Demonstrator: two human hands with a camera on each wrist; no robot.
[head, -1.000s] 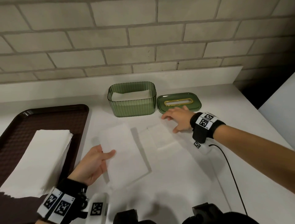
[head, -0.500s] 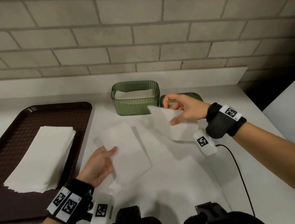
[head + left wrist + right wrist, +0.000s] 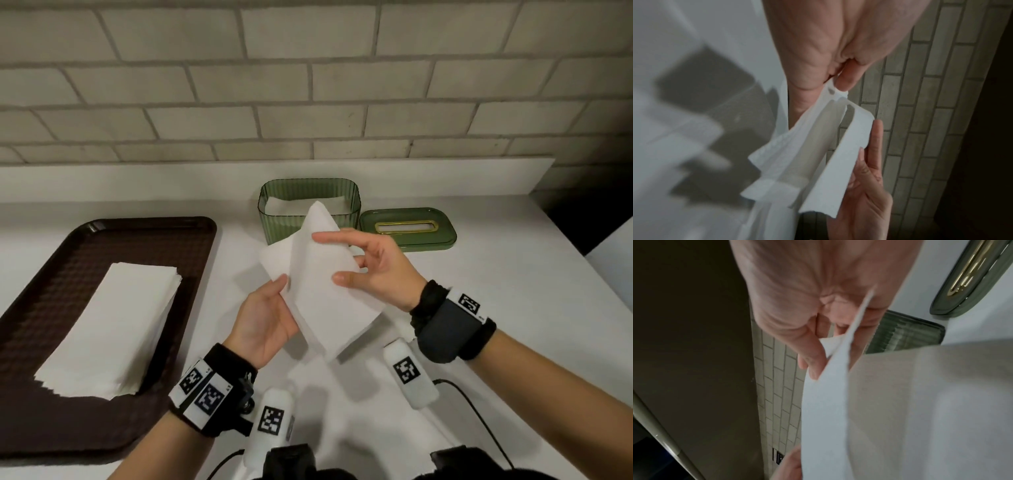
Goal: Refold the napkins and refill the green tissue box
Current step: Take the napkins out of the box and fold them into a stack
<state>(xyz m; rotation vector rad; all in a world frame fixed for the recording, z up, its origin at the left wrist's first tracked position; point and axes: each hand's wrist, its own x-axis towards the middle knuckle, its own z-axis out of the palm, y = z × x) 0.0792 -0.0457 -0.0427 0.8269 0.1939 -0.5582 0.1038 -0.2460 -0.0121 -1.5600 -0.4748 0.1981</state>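
Note:
Both hands hold white napkins (image 3: 325,291) in the air over the counter, in front of the green tissue box (image 3: 274,222). My left hand (image 3: 284,291) pinches the lower left corner with its thumb on top; the left wrist view shows that pinch on the napkin (image 3: 818,154). My right hand (image 3: 330,258) grips the right edge between thumb and fingers, and the napkin (image 3: 900,402) fills the right wrist view. A second sheet (image 3: 270,255) shows behind the front one. The box is open with white napkins inside. Its green lid (image 3: 407,229) with a gold slot lies to its right.
A brown tray (image 3: 41,325) sits at the left with a stack of white napkins (image 3: 113,325) on it. A brick wall with a white ledge runs behind the box. The counter's right edge drops off past the lid. A black cable (image 3: 479,411) trails near my right wrist.
My right hand picked a napkin off the counter near the lid and brought it left. My left hand lifted its napkin too, and both now meet in the air.

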